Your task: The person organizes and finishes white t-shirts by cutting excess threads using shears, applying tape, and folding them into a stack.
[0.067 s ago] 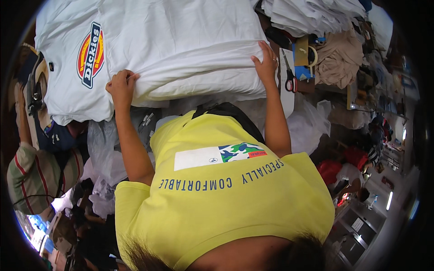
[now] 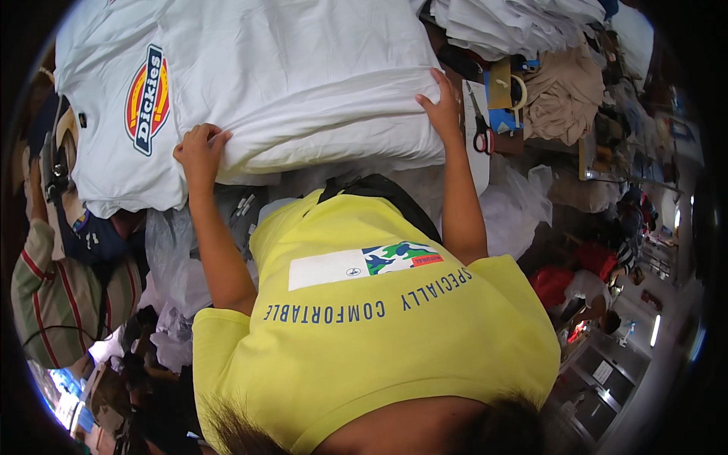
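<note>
A white T-shirt (image 2: 303, 45) with a red, yellow and dark blue printed emblem (image 2: 148, 100) lies spread on a thick pile of white cloth in front of me. Its near part is gathered in long creases between my hands. My left hand (image 2: 202, 152) is closed, pinching the fabric just right of the emblem. At the shirt's right edge my right hand (image 2: 444, 105) rests with thumb and fingers apart, touching the cloth. Scissors with red and black handles (image 2: 482, 136) lie just right of that hand.
More white garments (image 2: 508, 26) are heaped at the far right, with a beige cloth bundle (image 2: 565, 95) and a tape roll (image 2: 519, 91) nearer. Clear plastic bags (image 2: 523, 205) hang below the table edge. A co-worker in a striped shirt (image 2: 68, 303) is close on my left.
The view has shifted slightly, the shirt appearing a little further left. Both hands keep their places on the cloth.
</note>
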Demonstrator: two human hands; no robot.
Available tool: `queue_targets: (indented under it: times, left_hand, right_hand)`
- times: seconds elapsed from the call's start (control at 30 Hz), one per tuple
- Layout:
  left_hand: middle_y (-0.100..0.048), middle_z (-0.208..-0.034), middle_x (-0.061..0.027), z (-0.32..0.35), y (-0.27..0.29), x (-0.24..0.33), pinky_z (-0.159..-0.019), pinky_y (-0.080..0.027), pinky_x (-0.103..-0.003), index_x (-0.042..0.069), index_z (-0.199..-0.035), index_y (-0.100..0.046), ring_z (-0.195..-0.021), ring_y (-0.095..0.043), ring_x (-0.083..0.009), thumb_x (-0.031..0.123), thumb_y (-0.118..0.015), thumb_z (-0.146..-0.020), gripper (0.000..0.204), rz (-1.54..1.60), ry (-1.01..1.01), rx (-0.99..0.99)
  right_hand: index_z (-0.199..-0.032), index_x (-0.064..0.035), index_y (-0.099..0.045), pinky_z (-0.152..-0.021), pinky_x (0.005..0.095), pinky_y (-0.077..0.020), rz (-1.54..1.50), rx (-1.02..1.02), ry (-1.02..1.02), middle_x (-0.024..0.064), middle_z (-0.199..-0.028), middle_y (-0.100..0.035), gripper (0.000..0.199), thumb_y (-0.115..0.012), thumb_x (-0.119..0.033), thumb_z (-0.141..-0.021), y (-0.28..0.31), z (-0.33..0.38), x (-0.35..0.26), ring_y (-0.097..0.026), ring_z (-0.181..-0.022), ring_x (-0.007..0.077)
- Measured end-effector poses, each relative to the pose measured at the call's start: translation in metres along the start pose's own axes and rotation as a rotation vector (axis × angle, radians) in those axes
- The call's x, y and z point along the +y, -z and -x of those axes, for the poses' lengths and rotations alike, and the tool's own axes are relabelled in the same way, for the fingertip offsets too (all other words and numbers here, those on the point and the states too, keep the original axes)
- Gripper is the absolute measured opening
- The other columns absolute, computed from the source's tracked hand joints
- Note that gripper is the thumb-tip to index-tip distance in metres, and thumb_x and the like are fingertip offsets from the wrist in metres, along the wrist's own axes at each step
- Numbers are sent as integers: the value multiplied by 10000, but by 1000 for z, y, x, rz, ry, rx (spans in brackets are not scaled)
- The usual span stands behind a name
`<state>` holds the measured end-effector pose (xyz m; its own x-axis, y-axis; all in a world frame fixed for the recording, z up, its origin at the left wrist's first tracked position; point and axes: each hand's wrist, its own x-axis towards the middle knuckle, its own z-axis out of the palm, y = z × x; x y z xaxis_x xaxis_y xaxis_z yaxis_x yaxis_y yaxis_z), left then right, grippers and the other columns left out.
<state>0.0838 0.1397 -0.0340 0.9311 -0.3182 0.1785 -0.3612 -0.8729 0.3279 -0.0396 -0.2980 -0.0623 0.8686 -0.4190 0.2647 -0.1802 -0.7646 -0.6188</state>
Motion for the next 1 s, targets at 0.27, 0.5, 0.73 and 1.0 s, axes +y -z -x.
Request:
queue_targets:
  times: [0.27, 0.5, 0.73, 1.0]
  left_hand:
    - [-626, -800, -60, 0, -5, 41, -735, -376, -392, 68, -821, -620, -753, -571, -224, 253, -633, -765, 193, 91, -219, -123]
    - [-606, -807, -115, -12, -11, 70, -678, -442, -370, 51, -894, -625, -739, -573, -279, 161, -658, -737, 194, 341, -188, -376]
    - [-568, -905, -107, -43, -50, 120, -753, -431, -367, 71, -962, -595, -877, -535, -277, 176, -666, -752, 245, 368, -354, 8]
    - [-545, -980, -39, -29, -97, 180, -766, -377, -376, 141, -994, -595, -929, -491, -237, 314, -639, -763, 292, 308, -392, 5]
  right_hand:
    - [-1135, -93, -555, -876, 305, -412, -354, -23, -104, 99, -1121, -573, 419, -597, 14, -733, 8, -18, 24, -547, -961, 239]
    - [-966, -97, -620, -775, 344, -410, 72, -69, 67, 69, -921, -584, 309, -634, 18, -680, 22, -15, 3, -538, -834, 258]
    - [-964, -71, -624, -753, 336, -429, -77, -110, -84, 96, -911, -592, 210, -589, -30, -760, 25, -14, 2, -558, -824, 254]
    - [-962, -43, -617, -837, 318, -425, -195, -155, -134, 128, -986, -597, 182, -523, -29, -807, 25, -31, 17, -562, -933, 263]
